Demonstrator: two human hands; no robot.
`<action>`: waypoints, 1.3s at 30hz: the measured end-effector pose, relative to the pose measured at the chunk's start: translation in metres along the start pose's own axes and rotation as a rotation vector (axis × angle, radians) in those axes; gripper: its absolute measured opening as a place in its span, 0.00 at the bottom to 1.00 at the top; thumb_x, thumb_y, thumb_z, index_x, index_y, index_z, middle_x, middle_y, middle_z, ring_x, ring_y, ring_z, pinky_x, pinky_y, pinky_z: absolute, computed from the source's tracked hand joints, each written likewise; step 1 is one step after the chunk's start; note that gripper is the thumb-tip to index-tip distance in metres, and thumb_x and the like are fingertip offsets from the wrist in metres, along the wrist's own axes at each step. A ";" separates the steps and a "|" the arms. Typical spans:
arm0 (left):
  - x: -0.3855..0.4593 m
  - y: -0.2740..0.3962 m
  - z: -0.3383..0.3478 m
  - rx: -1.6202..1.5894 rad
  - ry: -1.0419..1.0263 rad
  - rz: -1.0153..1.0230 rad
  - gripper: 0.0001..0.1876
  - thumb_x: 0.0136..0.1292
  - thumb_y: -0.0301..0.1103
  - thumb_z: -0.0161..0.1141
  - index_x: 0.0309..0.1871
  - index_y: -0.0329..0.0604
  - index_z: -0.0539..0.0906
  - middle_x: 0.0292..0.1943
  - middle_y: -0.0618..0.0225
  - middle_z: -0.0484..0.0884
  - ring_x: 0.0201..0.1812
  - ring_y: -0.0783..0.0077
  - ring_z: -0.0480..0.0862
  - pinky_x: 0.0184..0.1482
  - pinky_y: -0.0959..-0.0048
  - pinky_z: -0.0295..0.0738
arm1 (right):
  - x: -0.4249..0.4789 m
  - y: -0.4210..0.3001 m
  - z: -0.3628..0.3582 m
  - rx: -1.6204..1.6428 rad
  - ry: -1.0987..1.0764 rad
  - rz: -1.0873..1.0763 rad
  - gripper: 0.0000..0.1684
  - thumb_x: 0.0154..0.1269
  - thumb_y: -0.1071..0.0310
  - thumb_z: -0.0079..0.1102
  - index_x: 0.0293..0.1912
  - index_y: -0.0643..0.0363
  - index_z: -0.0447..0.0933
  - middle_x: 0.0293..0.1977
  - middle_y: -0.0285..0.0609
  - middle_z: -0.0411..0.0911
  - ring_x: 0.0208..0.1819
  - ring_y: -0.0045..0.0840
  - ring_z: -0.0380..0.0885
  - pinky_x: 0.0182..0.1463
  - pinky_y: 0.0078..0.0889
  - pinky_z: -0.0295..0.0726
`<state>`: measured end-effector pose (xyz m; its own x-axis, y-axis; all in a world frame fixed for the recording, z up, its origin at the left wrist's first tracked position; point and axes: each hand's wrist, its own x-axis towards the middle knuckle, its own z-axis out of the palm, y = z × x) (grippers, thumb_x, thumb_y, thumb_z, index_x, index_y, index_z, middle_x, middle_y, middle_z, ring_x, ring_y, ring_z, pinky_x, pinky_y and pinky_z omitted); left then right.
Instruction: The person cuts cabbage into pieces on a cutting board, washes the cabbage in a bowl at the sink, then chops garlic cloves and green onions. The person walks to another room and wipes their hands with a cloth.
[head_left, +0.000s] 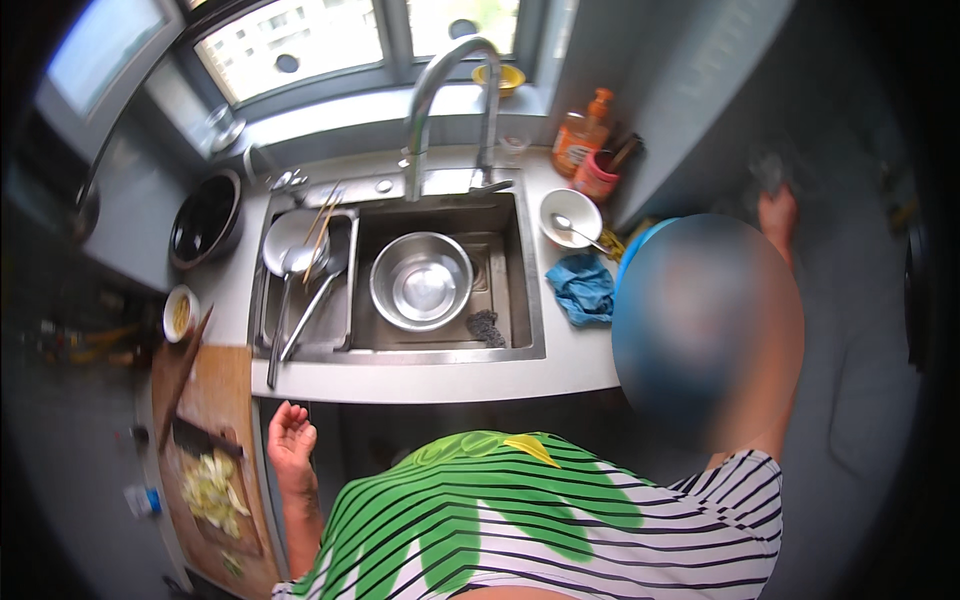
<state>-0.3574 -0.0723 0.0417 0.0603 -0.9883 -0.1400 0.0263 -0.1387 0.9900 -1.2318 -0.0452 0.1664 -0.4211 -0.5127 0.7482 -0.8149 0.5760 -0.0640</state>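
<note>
My left hand hangs just in front of the counter edge, fingers loosely curled and nothing in it. It is nearest to the handles of a ladle and another long-handled utensil, which rest across the left sink basin. My right hand reaches far out to the right, beside the wall. A pale, blurred patch lies at its fingertips; whether the hand grips something cannot be made out. A round steel bowl sits in the main sink basin, with a dark scouring pad beside it.
On the left, a wooden cutting board bears a cleaver and chopped pale vegetables. A tall faucet arches over the sink. Right of it stand a white bowl with a spoon, a blue cloth and an orange pump bottle.
</note>
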 end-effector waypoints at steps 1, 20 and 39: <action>-0.005 0.004 -0.003 0.017 0.034 -0.016 0.31 0.59 0.22 0.63 0.67 0.33 0.67 0.55 0.62 0.75 0.57 0.69 0.75 0.64 0.69 0.68 | -0.001 0.026 0.008 -0.047 -0.068 -0.038 0.24 0.57 0.60 0.63 0.52 0.61 0.78 0.44 0.60 0.80 0.48 0.54 0.78 0.51 0.47 0.78; -0.103 -0.002 -0.080 0.228 0.502 -0.092 0.17 0.67 0.26 0.59 0.57 0.31 0.76 0.44 0.64 0.81 0.44 0.78 0.81 0.50 0.79 0.77 | 0.032 -0.009 0.034 -0.703 -0.826 0.038 0.31 0.66 0.44 0.57 0.51 0.65 0.77 0.50 0.62 0.77 0.53 0.53 0.76 0.53 0.50 0.76; -0.137 -0.108 -0.339 0.914 0.973 -0.249 0.76 0.29 0.53 0.84 0.78 0.57 0.38 0.69 0.25 0.29 0.72 0.28 0.42 0.68 0.45 0.58 | -0.338 -0.755 -0.149 1.007 -1.266 -0.664 0.18 0.65 0.57 0.63 0.32 0.64 0.74 0.24 0.44 0.75 0.25 0.26 0.72 0.31 0.32 0.72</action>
<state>-0.0307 0.0995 -0.0520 0.8357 -0.5391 0.1050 -0.5027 -0.6737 0.5417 -0.4147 -0.2125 0.0605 0.4336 -0.8970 -0.0857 -0.6636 -0.2536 -0.7038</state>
